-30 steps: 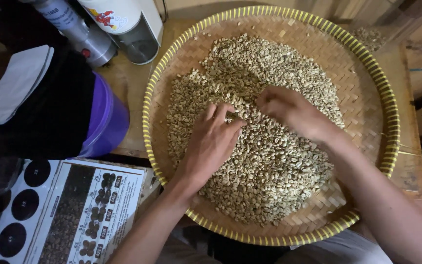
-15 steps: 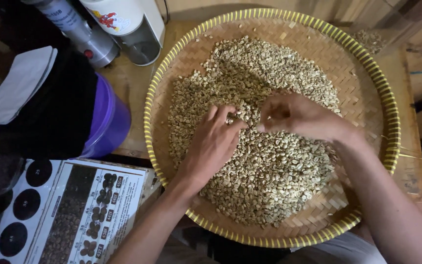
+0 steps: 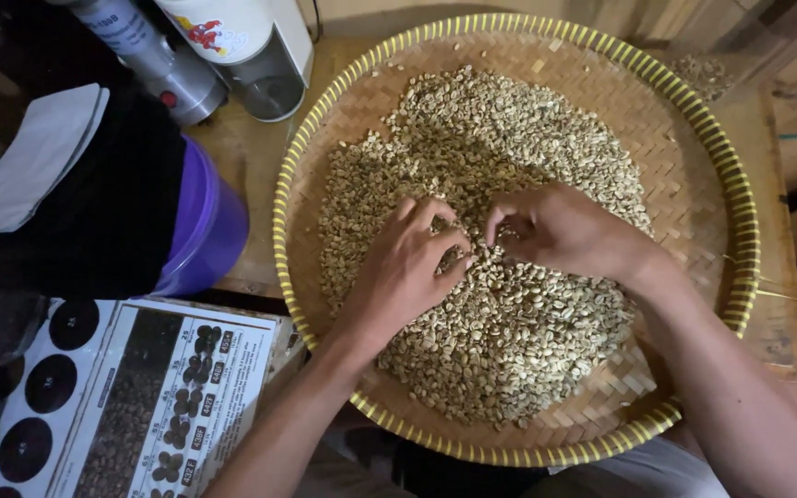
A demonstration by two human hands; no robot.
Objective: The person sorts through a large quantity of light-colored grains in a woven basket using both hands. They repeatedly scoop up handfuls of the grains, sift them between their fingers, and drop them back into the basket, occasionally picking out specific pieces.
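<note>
Leftmost, beside the woven tray (image 3: 325, 138), stand a purple tub (image 3: 205, 226) and a printed chart (image 3: 154, 406). Over the tray's middle, the left hand (image 3: 403, 267) lies flat, fingers loosely spread on the pale beans (image 3: 509, 138). The right hand (image 3: 560, 226) pinches a few beans. Judging by the undivided heap, sorting is far from done.
</note>
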